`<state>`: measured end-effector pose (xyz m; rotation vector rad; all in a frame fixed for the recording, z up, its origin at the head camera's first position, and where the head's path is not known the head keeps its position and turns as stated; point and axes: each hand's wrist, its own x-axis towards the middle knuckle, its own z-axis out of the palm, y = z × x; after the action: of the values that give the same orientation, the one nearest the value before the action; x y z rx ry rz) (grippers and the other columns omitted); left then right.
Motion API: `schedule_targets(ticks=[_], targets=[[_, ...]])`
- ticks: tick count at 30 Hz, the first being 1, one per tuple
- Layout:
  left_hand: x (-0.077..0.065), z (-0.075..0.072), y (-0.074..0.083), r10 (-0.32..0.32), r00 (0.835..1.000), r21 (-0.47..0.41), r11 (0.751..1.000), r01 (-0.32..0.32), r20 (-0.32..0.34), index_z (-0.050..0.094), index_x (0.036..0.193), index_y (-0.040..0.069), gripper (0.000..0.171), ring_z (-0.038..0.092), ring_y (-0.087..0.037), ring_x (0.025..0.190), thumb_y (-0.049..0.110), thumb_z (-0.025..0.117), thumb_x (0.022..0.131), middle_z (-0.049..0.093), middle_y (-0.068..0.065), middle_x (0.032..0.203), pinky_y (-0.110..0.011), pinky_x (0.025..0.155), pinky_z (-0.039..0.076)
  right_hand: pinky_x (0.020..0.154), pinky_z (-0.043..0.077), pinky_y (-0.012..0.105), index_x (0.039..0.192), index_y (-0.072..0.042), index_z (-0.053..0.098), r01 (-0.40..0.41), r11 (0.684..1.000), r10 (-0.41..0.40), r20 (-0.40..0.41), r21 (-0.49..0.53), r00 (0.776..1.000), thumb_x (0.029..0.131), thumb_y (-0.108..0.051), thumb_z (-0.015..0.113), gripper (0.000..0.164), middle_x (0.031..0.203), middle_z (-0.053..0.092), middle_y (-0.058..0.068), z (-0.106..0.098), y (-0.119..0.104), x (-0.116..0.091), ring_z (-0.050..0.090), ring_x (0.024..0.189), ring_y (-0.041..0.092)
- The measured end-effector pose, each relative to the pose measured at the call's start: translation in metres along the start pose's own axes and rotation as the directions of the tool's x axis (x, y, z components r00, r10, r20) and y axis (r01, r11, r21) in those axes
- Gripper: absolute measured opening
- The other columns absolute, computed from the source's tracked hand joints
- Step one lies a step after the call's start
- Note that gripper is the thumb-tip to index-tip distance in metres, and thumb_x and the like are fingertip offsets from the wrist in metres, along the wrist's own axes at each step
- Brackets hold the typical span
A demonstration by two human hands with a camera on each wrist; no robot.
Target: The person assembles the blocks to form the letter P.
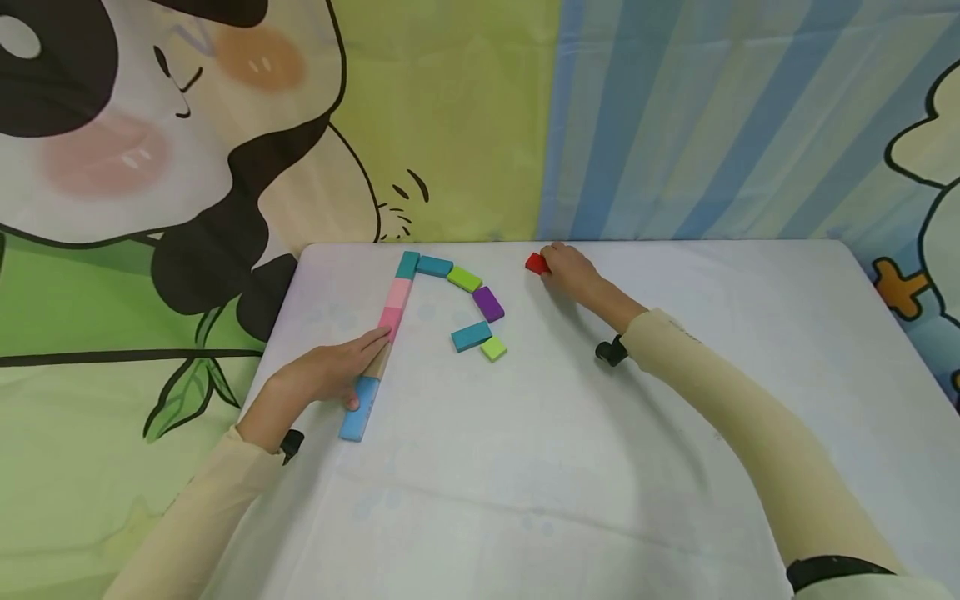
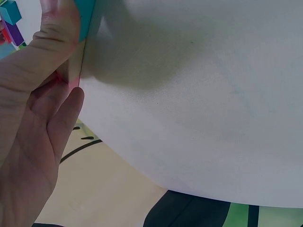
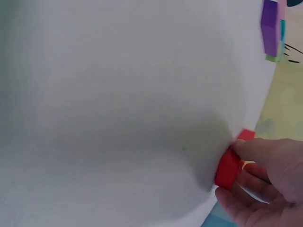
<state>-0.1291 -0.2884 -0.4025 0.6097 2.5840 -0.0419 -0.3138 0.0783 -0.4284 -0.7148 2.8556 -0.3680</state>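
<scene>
A straight row of blocks runs along the left part of the table: a teal block (image 1: 407, 265), pink blocks (image 1: 397, 293), a tan block (image 1: 377, 363) and a long blue block (image 1: 361, 410). My left hand (image 1: 330, 372) lies on this row, its straight fingers touching the darker pink piece and its thumb beside the blue block. Near the table's back edge, my right hand (image 1: 572, 273) pinches a red block (image 1: 536, 263) between thumb and fingers. The right wrist view shows the red block (image 3: 229, 167) close over the white surface.
From the top of the row curve a blue block (image 1: 435, 266), a green block (image 1: 464, 278) and a purple block (image 1: 488, 304). Inside the curve lie a teal-blue block (image 1: 471, 336) and a small green block (image 1: 493, 348). A printed cloth (image 1: 465, 125) hangs behind the white table (image 1: 525, 467).
</scene>
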Motion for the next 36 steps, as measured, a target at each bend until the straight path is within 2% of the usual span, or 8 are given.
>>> schedule_targets(ticks=[4, 6, 8, 13, 17, 29, 33, 36], targets=[[0.001, 0.000, 0.001, -0.005, 1.000, -0.007, 1.000, 0.005, 0.010, 0.010, 0.155, 0.003, 0.115, 0.060, -0.029, 0.114, 0.026, 0.085, 0.070, 0.018, -0.015, 0.161, -0.043, 0.090, 0.053, 0.093, 0.050, 0.042, 0.129, 0.005, 0.055, 0.144, 0.981, -0.141, -0.031, 0.133, 0.990, 0.093, -0.011, 0.062, 0.040, 0.120, 0.061, 0.022, -0.002, -0.028, -0.009, 0.056, 0.103, 0.030], [0.003, -0.001, 0.001, -0.014, 1.000, -0.014, 1.000, 0.014, 0.022, 0.009, 0.155, 0.004, 0.116, 0.059, -0.030, 0.116, 0.026, 0.084, 0.070, 0.017, -0.015, 0.162, -0.043, 0.091, 0.053, 0.093, 0.051, 0.040, 0.129, 0.004, 0.057, 0.244, 0.950, -0.244, -0.024, 0.195, 0.970, 0.092, -0.011, 0.064, 0.040, 0.119, 0.061, 0.020, -0.001, -0.054, -0.018, 0.056, 0.104, 0.028], [0.003, -0.001, 0.000, -0.031, 0.999, -0.023, 0.999, 0.032, 0.035, 0.007, 0.156, 0.005, 0.117, 0.057, -0.031, 0.121, 0.027, 0.084, 0.070, 0.016, -0.015, 0.162, -0.044, 0.093, 0.052, 0.093, 0.052, 0.036, 0.129, 0.002, 0.058, 0.350, 0.912, -0.358, -0.004, 0.215, 0.934, 0.092, -0.013, 0.066, 0.040, 0.119, 0.061, 0.017, 0.004, -0.083, -0.026, 0.057, 0.104, 0.026], [0.006, -0.004, 0.000, -0.047, 0.997, -0.044, 0.998, 0.049, 0.057, 0.005, 0.157, 0.008, 0.117, 0.049, -0.033, 0.131, 0.029, 0.083, 0.072, 0.013, -0.012, 0.164, -0.047, 0.099, 0.050, 0.093, 0.052, 0.027, 0.128, -0.004, 0.061, 0.498, 0.851, -0.512, 0.055, 0.164, 0.857, 0.091, -0.018, 0.068, 0.040, 0.119, 0.062, 0.010, 0.025, -0.134, -0.038, 0.057, 0.106, 0.019], [0.005, -0.006, 0.001, -0.040, 0.997, -0.050, 0.998, 0.043, 0.071, 0.004, 0.157, 0.008, 0.116, 0.048, -0.032, 0.132, 0.030, 0.082, 0.073, 0.011, -0.011, 0.164, -0.047, 0.100, 0.049, 0.092, 0.051, 0.025, 0.127, -0.005, 0.061, 0.548, 0.830, -0.556, 0.075, 0.102, 0.828, 0.092, -0.020, 0.067, 0.039, 0.116, 0.062, 0.009, 0.042, -0.151, -0.039, 0.057, 0.104, 0.018], [0.004, -0.005, 0.001, -0.051, 0.995, -0.060, 0.997, 0.056, 0.088, 0.003, 0.157, 0.008, 0.117, 0.046, -0.033, 0.134, 0.030, 0.081, 0.073, 0.009, -0.012, 0.164, -0.047, 0.101, 0.048, 0.090, 0.051, 0.027, 0.126, -0.005, 0.062, 0.474, 0.874, -0.483, 0.078, 0.109, 0.872, 0.091, -0.022, 0.068, 0.040, 0.114, 0.063, 0.010, 0.056, -0.148, -0.028, 0.057, 0.101, 0.019], [0.004, -0.005, 0.000, -0.051, 0.995, -0.048, 0.997, 0.056, 0.090, 0.002, 0.157, 0.009, 0.117, 0.047, -0.032, 0.133, 0.031, 0.081, 0.073, 0.009, -0.011, 0.164, -0.047, 0.101, 0.049, 0.091, 0.051, 0.028, 0.130, -0.005, 0.059, 0.453, 0.889, -0.456, 0.041, 0.068, 0.889, 0.091, -0.030, 0.068, 0.048, 0.119, 0.062, 0.009, 0.049, -0.142, -0.035, 0.057, 0.106, 0.019], [0.004, -0.005, -0.001, -0.048, 0.995, -0.048, 0.997, 0.052, 0.087, 0.002, 0.157, 0.009, 0.117, 0.046, -0.032, 0.134, 0.030, 0.081, 0.073, 0.008, -0.011, 0.164, -0.046, 0.100, 0.049, 0.088, 0.053, 0.028, 0.127, -0.007, 0.062, 0.401, 0.916, -0.400, -0.015, 0.006, 0.916, 0.088, -0.034, 0.071, 0.048, 0.117, 0.063, 0.007, 0.038, -0.133, -0.048, 0.057, 0.105, 0.018]])
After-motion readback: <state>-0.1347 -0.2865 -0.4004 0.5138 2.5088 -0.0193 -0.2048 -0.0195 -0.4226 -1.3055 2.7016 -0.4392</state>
